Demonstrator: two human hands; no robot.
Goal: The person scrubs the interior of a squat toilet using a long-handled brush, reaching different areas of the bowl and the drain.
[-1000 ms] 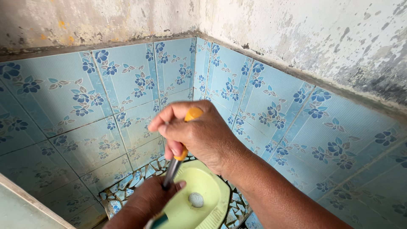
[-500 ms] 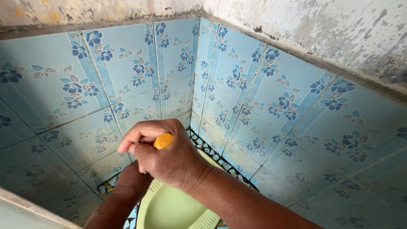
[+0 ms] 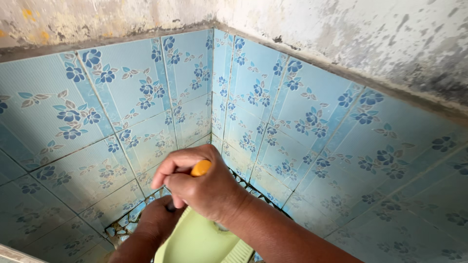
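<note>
My right hand [image 3: 202,187] is closed around the top of a long tool handle, and the handle's orange end [image 3: 201,168] pokes out above my fingers. Just below it, my left hand [image 3: 156,219] grips the same handle lower down, with the shaft hidden between the two hands. Both hands hover over a pale green squat toilet pan [image 3: 200,241] set into the floor. The tool's lower end is hidden behind my hands.
Blue floral wall tiles [image 3: 273,107] meet in a corner behind the pan. Above them is stained, peeling plaster [image 3: 341,34]. Broken mosaic tile pieces [image 3: 124,224] edge the floor around the pan. A pale ledge shows at the bottom left corner.
Both hands have dropped lower in the view along the handle, hiding the shaft and the pan's drain hole. The view has shifted slightly between frames.
</note>
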